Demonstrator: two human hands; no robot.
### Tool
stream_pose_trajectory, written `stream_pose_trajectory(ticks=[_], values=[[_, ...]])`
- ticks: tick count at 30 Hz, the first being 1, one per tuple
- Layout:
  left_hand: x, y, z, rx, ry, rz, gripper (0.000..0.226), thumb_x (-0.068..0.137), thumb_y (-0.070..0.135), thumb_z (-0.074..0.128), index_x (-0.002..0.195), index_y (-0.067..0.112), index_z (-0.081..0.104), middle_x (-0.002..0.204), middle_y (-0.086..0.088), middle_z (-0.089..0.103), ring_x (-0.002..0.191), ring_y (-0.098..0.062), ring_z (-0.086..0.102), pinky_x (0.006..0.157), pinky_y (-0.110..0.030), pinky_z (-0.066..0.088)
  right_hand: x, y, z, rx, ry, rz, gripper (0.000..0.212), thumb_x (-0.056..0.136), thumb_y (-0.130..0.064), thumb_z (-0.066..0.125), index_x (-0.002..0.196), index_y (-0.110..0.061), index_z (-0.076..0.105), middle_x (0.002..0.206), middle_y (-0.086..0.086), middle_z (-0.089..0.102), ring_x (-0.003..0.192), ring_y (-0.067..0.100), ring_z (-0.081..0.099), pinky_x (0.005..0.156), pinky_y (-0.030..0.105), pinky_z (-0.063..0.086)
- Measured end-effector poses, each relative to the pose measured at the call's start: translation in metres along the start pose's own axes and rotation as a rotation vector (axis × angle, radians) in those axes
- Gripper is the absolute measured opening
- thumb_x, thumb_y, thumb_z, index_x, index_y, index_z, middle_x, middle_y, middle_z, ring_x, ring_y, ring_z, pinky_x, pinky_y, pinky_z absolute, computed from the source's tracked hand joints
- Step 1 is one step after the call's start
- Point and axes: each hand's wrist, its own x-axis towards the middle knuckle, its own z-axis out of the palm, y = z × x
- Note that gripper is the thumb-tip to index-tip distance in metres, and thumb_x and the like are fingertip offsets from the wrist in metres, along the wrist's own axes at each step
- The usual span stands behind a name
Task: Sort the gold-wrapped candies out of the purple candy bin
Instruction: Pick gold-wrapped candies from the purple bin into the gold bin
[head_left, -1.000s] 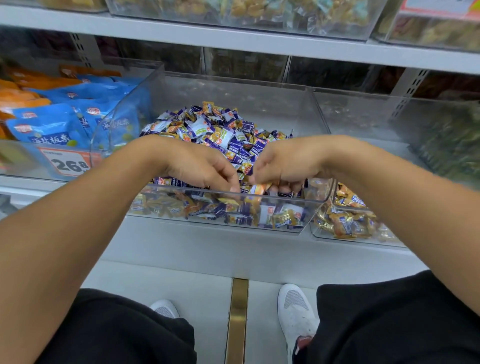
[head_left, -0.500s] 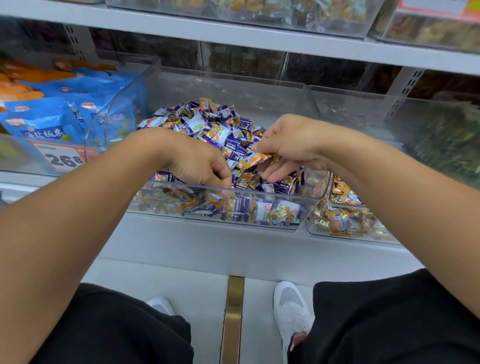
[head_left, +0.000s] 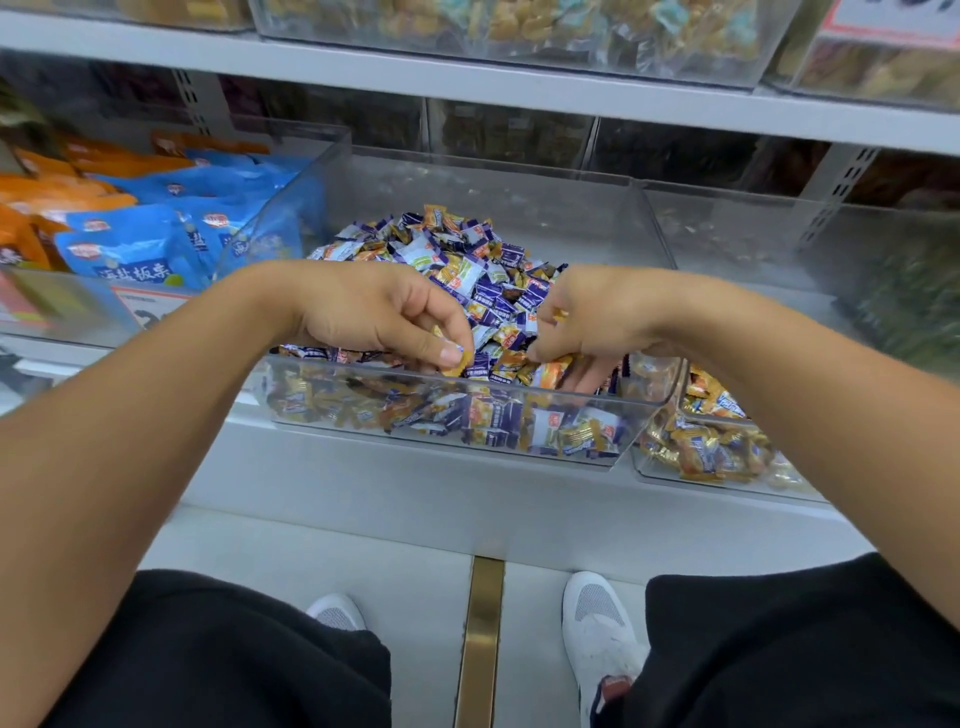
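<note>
A clear plastic bin on the shelf holds a heap of purple-wrapped candies with gold-wrapped ones mixed in. My left hand is over the bin's front left, pinching a gold-wrapped candy between thumb and forefinger. My right hand is over the front right of the heap, its curled fingers holding several gold-wrapped candies just above the front wall. A bit of gold wrapper also shows inside its palm.
To the right stands a second clear bin with gold-wrapped candies in it. On the left a bin holds blue and orange snack bags. An upper shelf with more bins overhangs. My feet and a brass floor strip are below.
My right hand came back down from above the heap to the bin's front right with gold candies in its fingers. My left hand now pinches a gold candy.
</note>
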Motion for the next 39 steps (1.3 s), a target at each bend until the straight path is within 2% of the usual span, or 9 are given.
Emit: stream_pose_trajectory(ticks=[7, 11, 15, 18, 22, 27, 32, 36, 39], values=[[0.022, -0.012, 0.014, -0.290, 0.208, 0.057, 0.019, 0.093, 0.020, 0.057, 0.107, 0.012, 0.067, 0.085, -0.007, 0.066, 0.079, -0.012, 0.062, 0.072, -0.020, 0.054, 0.010, -0.001, 0.022, 0.225, -0.258, -0.033, 0.015, 0.097, -0.020, 0.065, 0.092, -0.005, 0.062, 0.100, 0.028, 0.071, 0.084, 0.031, 0.060, 0.073, 0.036, 0.054], [0.023, -0.009, 0.015, -0.303, 0.222, 0.088, 0.019, 0.101, 0.008, 0.048, 0.108, 0.011, 0.066, 0.085, -0.008, 0.069, 0.081, -0.014, 0.065, 0.069, -0.021, 0.054, 0.009, -0.006, 0.028, 0.278, -0.145, -0.008, 0.025, 0.099, -0.026, 0.062, 0.085, -0.008, 0.053, 0.065, 0.009, 0.047, 0.054, 0.018, 0.056, 0.066, 0.034, 0.060], [0.023, -0.001, 0.010, -0.143, 0.269, 0.056, 0.028, 0.103, 0.002, 0.043, 0.102, 0.012, 0.069, 0.075, 0.000, 0.063, 0.071, -0.012, 0.059, 0.060, -0.019, 0.048, -0.008, -0.003, 0.003, -0.367, 0.100, -0.159, 0.028, 0.090, -0.036, 0.072, 0.081, -0.010, 0.068, 0.063, 0.000, 0.051, 0.051, 0.011, 0.051, 0.049, 0.021, 0.048], [0.028, 0.009, 0.014, 0.219, 0.195, -0.026, 0.029, 0.102, 0.008, 0.048, 0.094, 0.019, 0.074, 0.057, 0.015, 0.054, 0.054, -0.005, 0.047, 0.049, -0.011, 0.036, -0.017, -0.002, -0.002, -0.819, -0.061, -0.115, 0.021, 0.080, -0.041, 0.081, 0.093, -0.025, 0.078, 0.084, -0.011, 0.071, 0.080, 0.012, 0.064, 0.072, 0.028, 0.053], [0.037, 0.021, 0.023, 0.445, 0.124, -0.003, 0.010, 0.094, 0.025, 0.065, 0.091, 0.027, 0.074, 0.064, 0.034, 0.061, 0.056, 0.015, 0.053, 0.054, -0.007, 0.034, -0.007, -0.003, 0.007, -0.898, -0.220, -0.026, 0.019, 0.079, -0.038, 0.082, 0.095, -0.030, 0.077, 0.102, -0.013, 0.070, 0.100, 0.021, 0.065, 0.090, 0.040, 0.056], [0.041, 0.024, 0.023, 0.473, 0.009, -0.035, 0.012, 0.082, 0.039, 0.077, 0.093, 0.037, 0.077, 0.081, 0.030, 0.069, 0.072, 0.012, 0.059, 0.072, -0.015, 0.042, -0.003, -0.001, 0.009, -0.855, -0.266, -0.056, 0.012, 0.079, -0.034, 0.083, 0.086, -0.028, 0.075, 0.075, -0.021, 0.064, 0.072, 0.005, 0.059, 0.062, 0.023, 0.048], [0.056, 0.027, 0.031, 0.521, 0.009, -0.050, 0.018, 0.081, 0.048, 0.074, 0.090, 0.034, 0.080, 0.079, 0.021, 0.072, 0.074, 0.002, 0.062, 0.075, -0.024, 0.046, -0.014, 0.000, 0.000, -0.904, -0.079, -0.183, 0.010, 0.087, -0.016, 0.072, 0.078, -0.020, 0.074, 0.072, -0.007, 0.066, 0.064, 0.014, 0.054, 0.061, 0.027, 0.046], [0.066, 0.026, 0.035, 0.565, 0.067, -0.055, 0.024, 0.078, 0.052, 0.076, 0.080, 0.028, 0.079, 0.080, 0.013, 0.074, 0.080, -0.009, 0.067, 0.079, -0.035, 0.055, -0.029, 0.002, -0.011, -0.972, 0.141, -0.250, 0.018, 0.087, -0.027, 0.074, 0.072, -0.019, 0.068, 0.069, -0.003, 0.065, 0.063, 0.014, 0.053, 0.057, 0.029, 0.040], [0.071, 0.028, 0.043, 0.577, 0.149, 0.015, 0.024, 0.075, 0.046, 0.082, 0.091, 0.027, 0.078, 0.081, 0.022, 0.069, 0.075, 0.006, 0.061, 0.071, -0.023, 0.048, -0.034, 0.004, -0.017, -0.905, 0.221, -0.268, 0.032, 0.086, -0.029, 0.076, 0.061, -0.027, 0.056, 0.061, -0.011, 0.055, 0.060, 0.004, 0.047, 0.061, 0.030, 0.040]])
